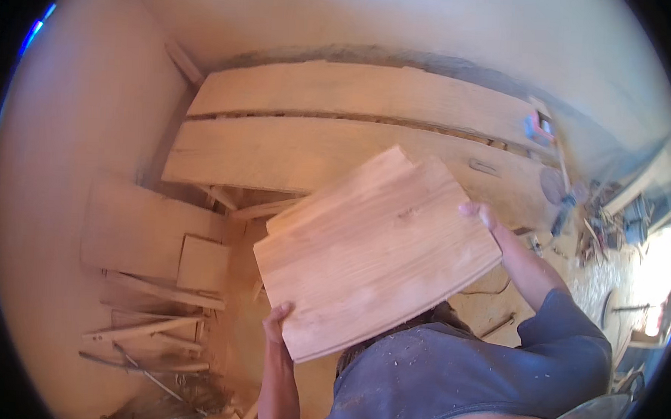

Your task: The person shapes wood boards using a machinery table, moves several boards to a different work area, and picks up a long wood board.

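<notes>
A stack of flat wooden boards point(379, 249) is held up in front of me, tilted with its right end farther away. The board on top is wide and light brown, with visible grain and a small knot; at least one more juts out past its far edge. My left hand point(276, 321) is closed on the near left corner, thumb on top and fingers hidden below. At the right end my right hand point(479, 213) grips the edge the same way, its thumb over the upper face.
Beyond the boards stands a long workbench point(248, 149) of two planks with a gap between. A dark tool point(563, 217) lies at its right end. Wood offcuts point(152, 295) and panels lean by the left wall. Assorted clutter point(612, 229) sits at far right.
</notes>
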The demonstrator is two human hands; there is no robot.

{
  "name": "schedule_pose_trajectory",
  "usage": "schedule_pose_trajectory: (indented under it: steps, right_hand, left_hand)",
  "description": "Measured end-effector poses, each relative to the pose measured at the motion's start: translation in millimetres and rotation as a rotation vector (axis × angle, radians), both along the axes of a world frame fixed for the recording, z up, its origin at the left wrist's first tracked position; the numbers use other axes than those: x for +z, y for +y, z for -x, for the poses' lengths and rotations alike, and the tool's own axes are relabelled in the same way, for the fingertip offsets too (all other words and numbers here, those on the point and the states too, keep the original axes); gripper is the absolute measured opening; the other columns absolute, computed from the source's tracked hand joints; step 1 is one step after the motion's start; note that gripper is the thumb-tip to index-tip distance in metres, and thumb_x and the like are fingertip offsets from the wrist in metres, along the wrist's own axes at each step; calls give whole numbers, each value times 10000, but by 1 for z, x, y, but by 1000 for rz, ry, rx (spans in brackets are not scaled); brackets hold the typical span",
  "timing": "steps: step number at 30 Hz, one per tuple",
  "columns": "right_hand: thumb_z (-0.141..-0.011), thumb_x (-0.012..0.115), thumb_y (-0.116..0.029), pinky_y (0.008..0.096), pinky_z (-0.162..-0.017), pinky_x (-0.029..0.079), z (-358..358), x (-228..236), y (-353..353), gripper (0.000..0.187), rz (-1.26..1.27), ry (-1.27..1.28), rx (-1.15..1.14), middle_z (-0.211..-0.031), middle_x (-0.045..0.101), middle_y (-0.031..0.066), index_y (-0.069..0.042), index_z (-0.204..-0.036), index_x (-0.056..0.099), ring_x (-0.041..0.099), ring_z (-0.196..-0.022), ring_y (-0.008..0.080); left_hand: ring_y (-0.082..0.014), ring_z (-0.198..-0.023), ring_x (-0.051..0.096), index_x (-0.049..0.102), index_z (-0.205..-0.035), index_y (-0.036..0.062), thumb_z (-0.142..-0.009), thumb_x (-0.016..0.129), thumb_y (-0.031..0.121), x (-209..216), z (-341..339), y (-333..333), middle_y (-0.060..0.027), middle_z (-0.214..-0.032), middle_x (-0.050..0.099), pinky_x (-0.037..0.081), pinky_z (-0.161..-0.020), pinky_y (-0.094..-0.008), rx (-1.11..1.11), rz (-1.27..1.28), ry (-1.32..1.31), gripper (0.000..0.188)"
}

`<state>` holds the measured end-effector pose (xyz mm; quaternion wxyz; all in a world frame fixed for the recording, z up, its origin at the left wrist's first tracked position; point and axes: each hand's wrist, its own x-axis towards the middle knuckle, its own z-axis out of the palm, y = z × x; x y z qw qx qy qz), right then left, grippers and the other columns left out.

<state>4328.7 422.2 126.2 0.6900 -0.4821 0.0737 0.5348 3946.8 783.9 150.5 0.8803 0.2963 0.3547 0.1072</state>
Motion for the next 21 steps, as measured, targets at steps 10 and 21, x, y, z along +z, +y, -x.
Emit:
schedule_pose_trajectory:
  steps: [10, 21]
  right_hand:
    - [-842, 727, -273, 459, -1083, 410, -305, -47, 234, 791, 313, -814, 424, -1434, 493, 227, -2, -1490, 364, 534, -1265, 368]
    - [-876, 708, -323, 416, -1182, 263, -234, -132, 217, 815, 690, -816, -360, -1572, 309, 200, -19, -1520, 312, 276, -1462, 306]
  left_hand:
    - [-270, -1142, 594, 505, -1338, 7, -905, 663, 244, -114, -193, 73, -124, -1265, 610, 467, -1020, -403, 366, 21, 298, 519]
    - [-254, -1122, 612, 449, -1428, -27, -930, 658, 237, -130, -186, -44, -171, -1240, 639, 478, -969, -373, 266, -350, 726, 602]
